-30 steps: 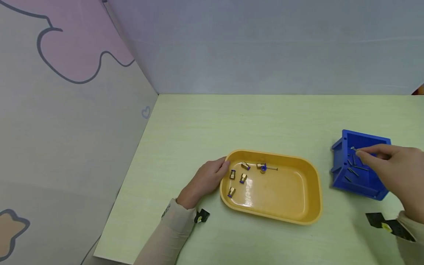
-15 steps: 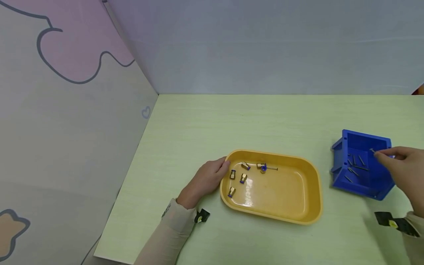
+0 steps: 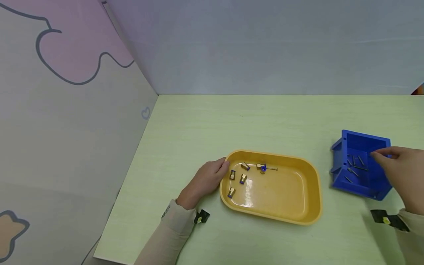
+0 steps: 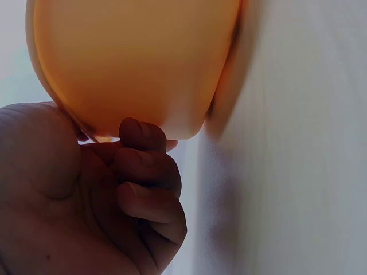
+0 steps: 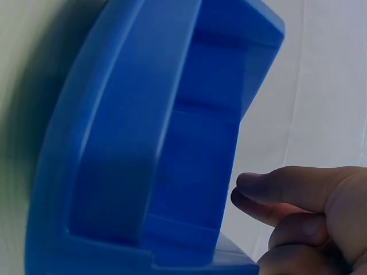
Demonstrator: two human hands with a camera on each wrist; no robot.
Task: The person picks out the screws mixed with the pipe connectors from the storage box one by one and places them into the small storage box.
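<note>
Right hand [image 3: 402, 173] over blue bin's [image 3: 351, 184] right side, thumb and forefinger tips together; whether pin held, cannot tell. Pins [image 3: 355, 164] on bin floor, just left of fingertips, long axes mostly pointing away from person. Left hand [image 3: 205, 180] far from bin, fingers curled on yellow tray [image 3: 311, 206] rim.

1. The head camera looked forward and down from well above, taking in the whole desk [image 3: 205, 121].
2. The left wrist camera sat very close against the yellow tray [image 4: 137, 63], shared with the head view [image 3: 311, 198].
3. The right wrist camera faced the blue bin [image 5: 132, 149] closely, also in the head view [image 3: 338, 162].
</note>
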